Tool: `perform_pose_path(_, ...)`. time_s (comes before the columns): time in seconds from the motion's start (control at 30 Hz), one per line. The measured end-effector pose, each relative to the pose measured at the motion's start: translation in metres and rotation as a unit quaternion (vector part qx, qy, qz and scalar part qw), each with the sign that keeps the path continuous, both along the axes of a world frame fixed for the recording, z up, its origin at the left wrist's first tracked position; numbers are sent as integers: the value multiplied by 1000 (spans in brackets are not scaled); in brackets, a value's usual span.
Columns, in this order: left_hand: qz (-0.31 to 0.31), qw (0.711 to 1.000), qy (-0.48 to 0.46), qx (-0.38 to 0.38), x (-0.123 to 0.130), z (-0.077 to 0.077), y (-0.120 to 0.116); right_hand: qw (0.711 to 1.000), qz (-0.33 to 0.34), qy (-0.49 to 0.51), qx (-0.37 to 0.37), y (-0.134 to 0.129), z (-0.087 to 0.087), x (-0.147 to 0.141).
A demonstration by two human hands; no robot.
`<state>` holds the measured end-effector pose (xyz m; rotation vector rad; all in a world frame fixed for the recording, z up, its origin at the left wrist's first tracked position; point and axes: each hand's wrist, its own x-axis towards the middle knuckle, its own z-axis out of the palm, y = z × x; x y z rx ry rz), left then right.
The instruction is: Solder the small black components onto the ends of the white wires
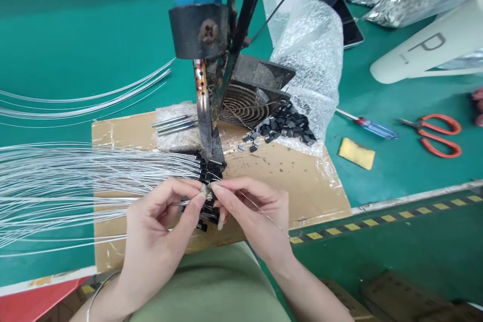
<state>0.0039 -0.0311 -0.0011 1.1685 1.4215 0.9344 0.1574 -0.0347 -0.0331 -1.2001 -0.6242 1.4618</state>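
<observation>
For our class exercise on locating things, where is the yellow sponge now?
The yellow sponge lies right of centre in the head view, below the screwdriver, between the cardboard and the scissors.

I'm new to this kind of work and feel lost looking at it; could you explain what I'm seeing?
Of course. There is one picture, taken by a camera on the person's head, looking forward and down. No robot here: the left hand and right hand are bare. Their fingertips meet, pinching something small, too tiny to make out.

Just beyond them, what looks like a soldering iron points downward. Many white wires stretch in from the left over a sheet of cardboard. Farther back is a pile of black pieces. To the right lie a screwdriver, a yellow sponge and orange-handled scissors.
</observation>
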Motion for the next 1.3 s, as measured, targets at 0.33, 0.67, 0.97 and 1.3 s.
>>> perform_pose_path(0.33, 3, 1000, -7, -15, 2, 0, 2, 1000, 8, -30, 5, 0, 0, 0)
perform_pose_path(0.67, 15, 999, 22, -23, 4, -3, 10, 969, 44, -206, 127, -21, -5, 10)
perform_pose_path(0.97, 27, 999, 42, -20, 8, 2, 19, 959, 67, -253, 112, -17, -5, 9)
perform_pose_path(1.3, 34, 997, 63, 1, 9, 2, 28, 962, 4, -210, 177, -4, -4, 6)
